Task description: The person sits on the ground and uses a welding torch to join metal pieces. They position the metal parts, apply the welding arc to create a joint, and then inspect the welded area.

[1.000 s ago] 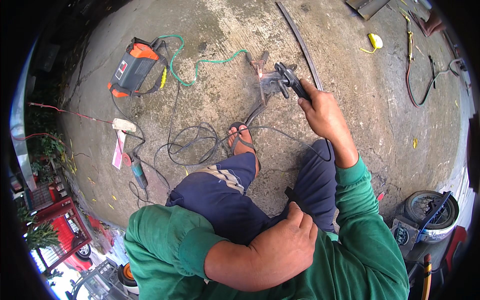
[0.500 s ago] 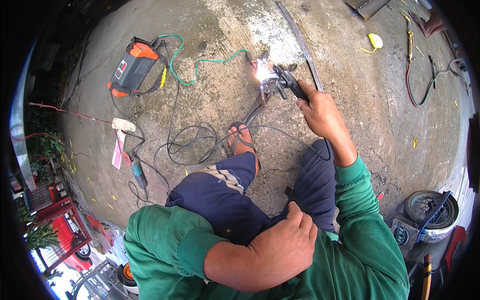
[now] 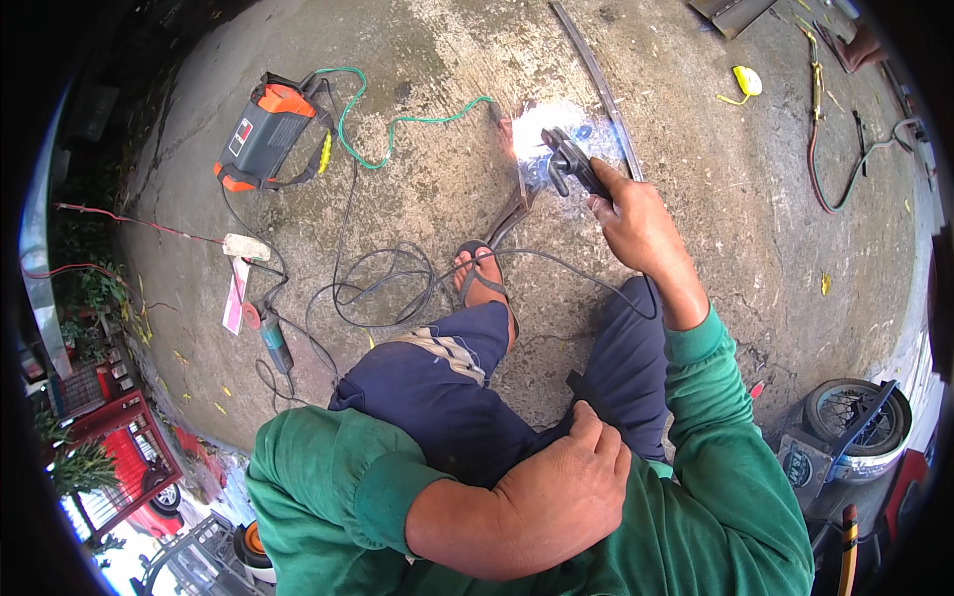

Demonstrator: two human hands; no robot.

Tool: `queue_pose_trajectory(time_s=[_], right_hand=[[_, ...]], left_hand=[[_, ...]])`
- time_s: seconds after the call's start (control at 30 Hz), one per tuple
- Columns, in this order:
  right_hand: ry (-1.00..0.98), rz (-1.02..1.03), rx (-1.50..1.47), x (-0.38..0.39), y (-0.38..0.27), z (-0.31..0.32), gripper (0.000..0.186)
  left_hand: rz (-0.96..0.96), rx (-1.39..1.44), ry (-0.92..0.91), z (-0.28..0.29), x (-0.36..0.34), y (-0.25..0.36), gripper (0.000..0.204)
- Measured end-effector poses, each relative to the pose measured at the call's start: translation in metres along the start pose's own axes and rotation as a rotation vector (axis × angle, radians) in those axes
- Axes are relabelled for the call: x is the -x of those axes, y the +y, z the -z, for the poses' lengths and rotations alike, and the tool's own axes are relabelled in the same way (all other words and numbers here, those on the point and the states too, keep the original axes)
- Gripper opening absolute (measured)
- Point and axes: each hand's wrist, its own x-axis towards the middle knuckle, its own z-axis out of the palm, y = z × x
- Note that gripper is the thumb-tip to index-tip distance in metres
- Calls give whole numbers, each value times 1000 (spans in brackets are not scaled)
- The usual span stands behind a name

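Here we are with the right hand (image 3: 641, 223) clenched firmly around a black welding electrode holder (image 3: 578, 167), and everything hangs on how that tool points. Its long axis runs away from our fist, up and to the left, its head right against a fierce white glare (image 3: 537, 124). The dark metal workpiece (image 3: 513, 212) lies left of our grip, on the concrete, slanting from the glare down and left toward our sandalled foot (image 3: 481, 278), so it runs across the holder's line rather than along it! Its far end is swallowed by the light, and we cannot make out the exact point of contact.

Right hand is clearly the nearer one. Our left hand (image 3: 568, 487) is well back, fingers curled over the lap by a dark strap-like piece (image 3: 577, 381); whether they grasp it, we cannot tell.

Just beyond the holder, a long flat steel bar (image 3: 596, 79) slopes down toward the right hand. Left of the glare, a green cable (image 3: 427, 121) snakes over from the orange-and-grey welding machine (image 3: 268, 134).
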Motion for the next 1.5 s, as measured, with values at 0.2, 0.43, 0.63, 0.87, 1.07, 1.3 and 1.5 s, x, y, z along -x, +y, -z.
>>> queue_pose_trajectory(time_s=[0.2,0.43,0.63,0.87,1.07,1.3,1.5], right_hand=[[-48,-58,2,-3,-4,4,50],[-34,-33,23,-3,-1,1,50],[-49,-25,33,-5,2,-1,51],[-32,-36,-5,-4,-3,2,50],[40,-26,-40,2,-1,6,48],[-33,-33,1,3,-7,9,45],[-17,2,11,2,0,3,47]], left_hand=[[-10,6,-2,0,0,-1,28],[-5,-2,-14,0,-1,-1,28],[-19,4,1,-1,-1,-2,29],[-19,-14,20,0,0,-3,29],[19,5,25,-3,-2,1,26],[21,-13,23,-2,-1,1,25],[17,-22,20,-2,-1,2,25]])
